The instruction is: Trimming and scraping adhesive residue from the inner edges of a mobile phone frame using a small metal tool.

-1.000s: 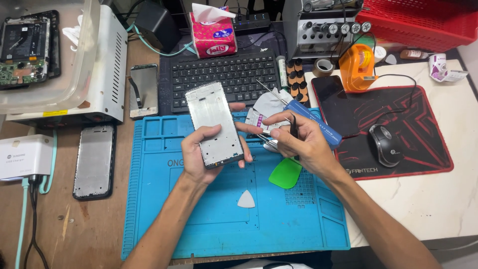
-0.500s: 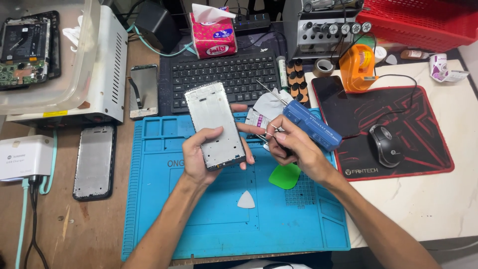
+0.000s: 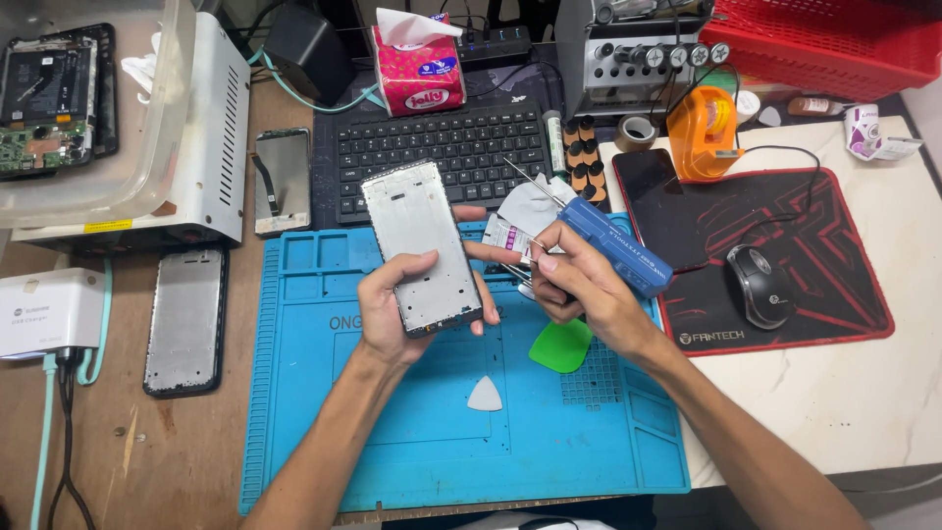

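My bench is a brown wooden table (image 3: 128,461) on the left with a pale marble-look top (image 3: 863,393) on the right. A blue silicone work mat (image 3: 549,442) lies in front of me, bearing a white triangular pick (image 3: 485,395) and a green plastic pry tool (image 3: 561,344). Left of the mat lies a phone frame (image 3: 186,319), and beside that a white charger box (image 3: 49,312). Behind the mat sits a black keyboard (image 3: 437,157). To the right a red-and-black mouse pad (image 3: 834,294) carries a black mouse (image 3: 758,285) and a dark phone (image 3: 657,201).
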